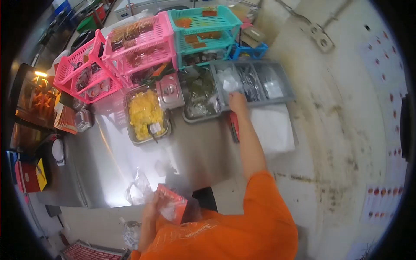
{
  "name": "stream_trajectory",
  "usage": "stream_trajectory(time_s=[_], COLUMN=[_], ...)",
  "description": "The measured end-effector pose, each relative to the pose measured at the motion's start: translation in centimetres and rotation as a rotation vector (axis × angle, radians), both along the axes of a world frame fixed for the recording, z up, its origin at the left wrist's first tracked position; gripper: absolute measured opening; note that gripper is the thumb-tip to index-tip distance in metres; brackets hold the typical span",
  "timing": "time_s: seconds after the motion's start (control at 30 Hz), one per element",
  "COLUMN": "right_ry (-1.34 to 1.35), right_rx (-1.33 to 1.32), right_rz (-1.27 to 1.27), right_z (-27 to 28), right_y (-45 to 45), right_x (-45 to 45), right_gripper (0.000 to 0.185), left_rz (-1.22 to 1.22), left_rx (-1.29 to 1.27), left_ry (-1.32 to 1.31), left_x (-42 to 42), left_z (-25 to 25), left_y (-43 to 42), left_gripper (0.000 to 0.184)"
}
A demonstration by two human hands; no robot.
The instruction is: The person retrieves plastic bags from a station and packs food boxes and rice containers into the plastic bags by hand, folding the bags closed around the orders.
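My left hand (pixel 149 210) is close to my body, closed round a red paper bag (pixel 177 201) with a pale printed panel. A clear plastic bag (pixel 139 188) hangs about the same hand. My right hand (pixel 237 102) reaches over the front edge of a grey divided tray (pixel 274 96), its fingers curled at the left compartment. White, translucent small items (pixel 229 80) lie just beyond those fingers; what they pinch, if anything, is hidden. Dark wrapped pieces (pixel 249 80) fill the middle compartment, and a white packet (pixel 273 88) lies in the right one.
A steel table (pixel 195 151) holds a pan of yellow food (pixel 147 113), a lidded steel container (pixel 170 90) and a tray of dark green packets (pixel 199 91). Pink baskets (pixel 138 45) and teal baskets (pixel 203 21) stack behind. White paper (pixel 273 125) lies beneath my right forearm.
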State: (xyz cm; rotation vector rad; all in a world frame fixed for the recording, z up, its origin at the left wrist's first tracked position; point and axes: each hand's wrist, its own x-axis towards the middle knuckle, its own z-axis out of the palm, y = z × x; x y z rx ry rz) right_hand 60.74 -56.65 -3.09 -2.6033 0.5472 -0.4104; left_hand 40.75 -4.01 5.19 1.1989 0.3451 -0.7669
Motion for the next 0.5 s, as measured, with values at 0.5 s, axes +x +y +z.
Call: stream_trajectory(time_s=[0.5], right_ry=[0.082], right_rx=[-0.097], right_rz=[0.209], right_z=[-6.1], right_y=[-8.8], right_x=[3.6], right_gripper=[0.026], left_rz=[0.409], left_rx=[0.241], left_ry=[0.289], left_x=[-0.5], left_z=[3.1], left_y=[-10.0], left_gripper=[0.047])
